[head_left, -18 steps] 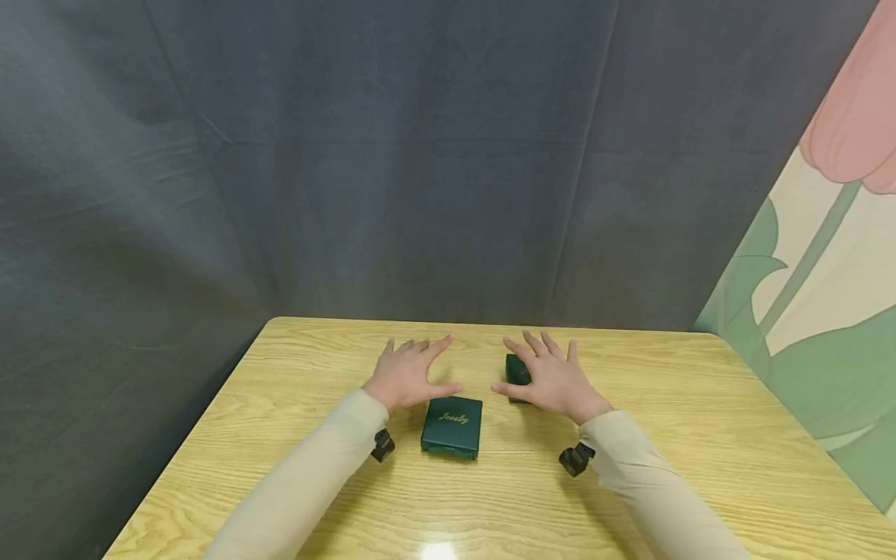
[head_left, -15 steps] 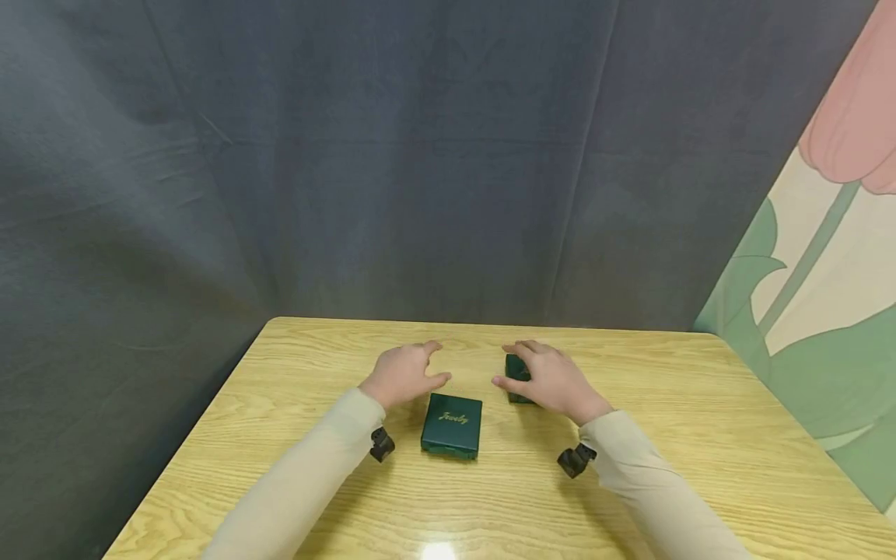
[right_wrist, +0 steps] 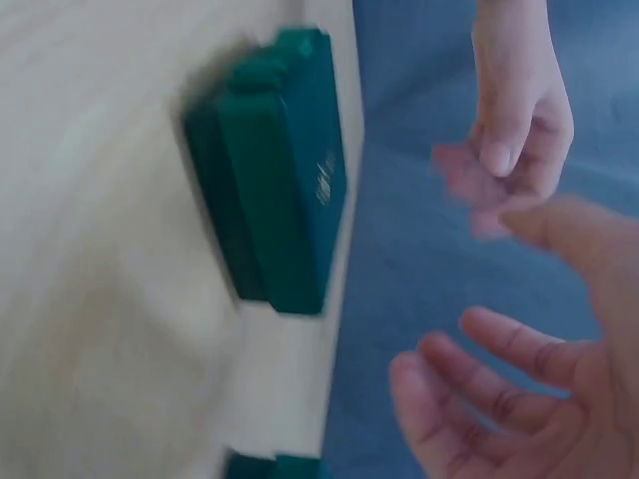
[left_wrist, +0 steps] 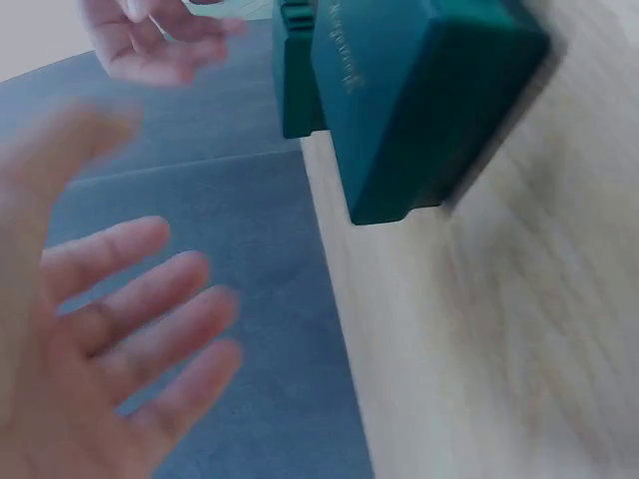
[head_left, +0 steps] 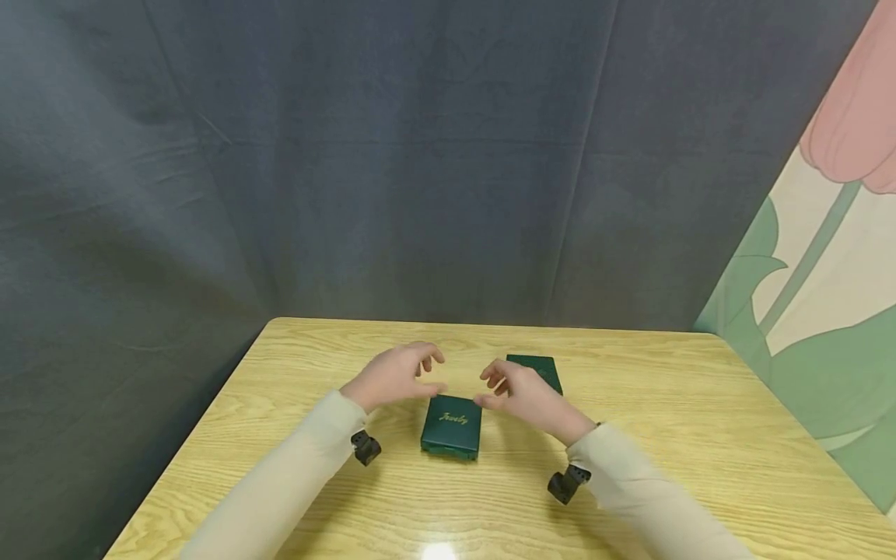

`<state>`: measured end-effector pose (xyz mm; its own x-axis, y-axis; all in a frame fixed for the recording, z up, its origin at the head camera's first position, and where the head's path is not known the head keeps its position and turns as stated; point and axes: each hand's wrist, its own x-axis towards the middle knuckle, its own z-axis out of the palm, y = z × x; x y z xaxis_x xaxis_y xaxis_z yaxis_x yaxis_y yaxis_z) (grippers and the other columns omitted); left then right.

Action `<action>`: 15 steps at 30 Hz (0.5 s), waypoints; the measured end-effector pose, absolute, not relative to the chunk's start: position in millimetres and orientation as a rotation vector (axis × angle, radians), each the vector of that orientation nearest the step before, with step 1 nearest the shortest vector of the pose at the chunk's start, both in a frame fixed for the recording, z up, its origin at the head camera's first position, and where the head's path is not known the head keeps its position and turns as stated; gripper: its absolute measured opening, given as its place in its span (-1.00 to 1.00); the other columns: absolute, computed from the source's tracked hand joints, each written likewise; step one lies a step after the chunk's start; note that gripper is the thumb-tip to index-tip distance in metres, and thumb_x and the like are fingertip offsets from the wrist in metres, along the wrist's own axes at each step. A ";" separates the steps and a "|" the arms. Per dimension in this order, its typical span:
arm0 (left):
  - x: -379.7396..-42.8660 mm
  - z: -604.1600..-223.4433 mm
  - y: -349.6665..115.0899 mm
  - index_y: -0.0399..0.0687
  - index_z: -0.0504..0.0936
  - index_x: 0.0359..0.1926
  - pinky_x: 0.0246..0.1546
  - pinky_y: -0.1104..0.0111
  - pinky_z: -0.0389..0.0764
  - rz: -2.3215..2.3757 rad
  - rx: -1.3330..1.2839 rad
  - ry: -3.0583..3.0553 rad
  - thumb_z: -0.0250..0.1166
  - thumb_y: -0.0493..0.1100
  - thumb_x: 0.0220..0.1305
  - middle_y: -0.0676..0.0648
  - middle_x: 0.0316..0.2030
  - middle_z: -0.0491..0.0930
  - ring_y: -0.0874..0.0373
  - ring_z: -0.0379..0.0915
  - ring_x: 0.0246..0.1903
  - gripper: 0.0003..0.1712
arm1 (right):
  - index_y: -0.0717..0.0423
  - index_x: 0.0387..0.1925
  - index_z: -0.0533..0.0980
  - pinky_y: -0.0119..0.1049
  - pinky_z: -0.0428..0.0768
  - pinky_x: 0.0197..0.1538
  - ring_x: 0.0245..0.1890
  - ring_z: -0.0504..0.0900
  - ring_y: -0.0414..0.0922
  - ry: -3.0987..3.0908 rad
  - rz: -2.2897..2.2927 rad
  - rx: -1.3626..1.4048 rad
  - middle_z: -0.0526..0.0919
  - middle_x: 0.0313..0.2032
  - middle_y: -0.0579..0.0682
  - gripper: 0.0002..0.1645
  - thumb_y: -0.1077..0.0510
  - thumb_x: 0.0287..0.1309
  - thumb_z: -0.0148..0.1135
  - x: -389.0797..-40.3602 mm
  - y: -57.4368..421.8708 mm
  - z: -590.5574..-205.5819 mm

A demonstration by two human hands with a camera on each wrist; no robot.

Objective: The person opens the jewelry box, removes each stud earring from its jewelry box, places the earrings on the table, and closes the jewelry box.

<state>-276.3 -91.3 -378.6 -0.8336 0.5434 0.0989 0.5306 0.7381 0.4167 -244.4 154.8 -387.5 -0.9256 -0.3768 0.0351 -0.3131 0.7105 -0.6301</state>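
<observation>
A dark green jewelry box with gold script on its closed lid lies flat on the table, between and just in front of the two hands. My left hand hovers at its far left corner, fingers loosely bent and thumb apart, holding nothing. At the far right corner is my right hand, likewise loosely bent and without anything in it. Behind the right hand lies a second green box, partly covered by that hand. The left wrist view shows the nearer box beside the left hand, with air between them.
The wood-grain table carries both boxes. A dark grey curtain hangs behind its far edge and along the left side. To the right is a wall with a painted tulip. Each wrist wears a small black camera.
Both hands go from widely spread fingers to a looser bend. The right hand has moved left and nearer, uncovering more of the second box; the left has shifted slightly left. The boxes stay put.
</observation>
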 end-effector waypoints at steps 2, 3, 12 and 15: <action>-273.6 -384.8 -92.2 0.04 0.33 0.34 0.05 0.11 0.49 0.672 0.905 2.753 0.42 0.24 0.04 -0.10 0.20 0.44 0.04 0.43 0.14 -0.11 | 0.15 0.17 0.42 -0.08 0.57 -0.04 -0.04 0.57 0.00 2.762 -0.997 -0.571 0.55 0.04 0.10 -0.25 -0.14 0.04 0.41 -242.1 150.2 -394.0; -272.2 -388.6 -92.5 0.04 0.21 0.42 0.16 0.05 0.42 0.657 0.896 2.686 0.45 0.27 -0.02 -0.12 0.32 0.31 0.00 0.30 0.28 0.05 | 0.16 0.24 0.37 -0.02 0.55 0.01 0.05 0.54 0.05 2.741 -0.980 -0.575 0.50 0.12 0.13 -0.12 -0.17 -0.02 0.44 -241.2 148.2 -398.0; -270.5 -424.5 -93.0 -0.13 0.01 0.47 0.11 0.25 0.43 0.527 0.949 2.535 0.61 0.23 -0.31 -0.05 0.21 0.25 0.13 0.27 0.13 0.41 | 0.29 0.36 0.20 -0.05 0.50 0.05 0.01 0.50 -0.03 2.690 -0.823 -0.715 0.45 0.12 0.13 0.27 -0.29 -0.26 0.54 -241.4 133.6 -431.7; -273.8 -430.1 -94.0 -0.12 0.06 0.43 0.09 0.30 0.43 0.522 0.979 2.550 0.62 0.22 -0.31 0.00 0.16 0.27 0.17 0.26 0.09 0.35 | 0.30 0.36 0.18 -0.04 0.50 0.03 -0.01 0.50 -0.02 2.689 -0.830 -0.719 0.45 0.11 0.14 0.29 -0.25 -0.29 0.57 -241.1 130.5 -433.2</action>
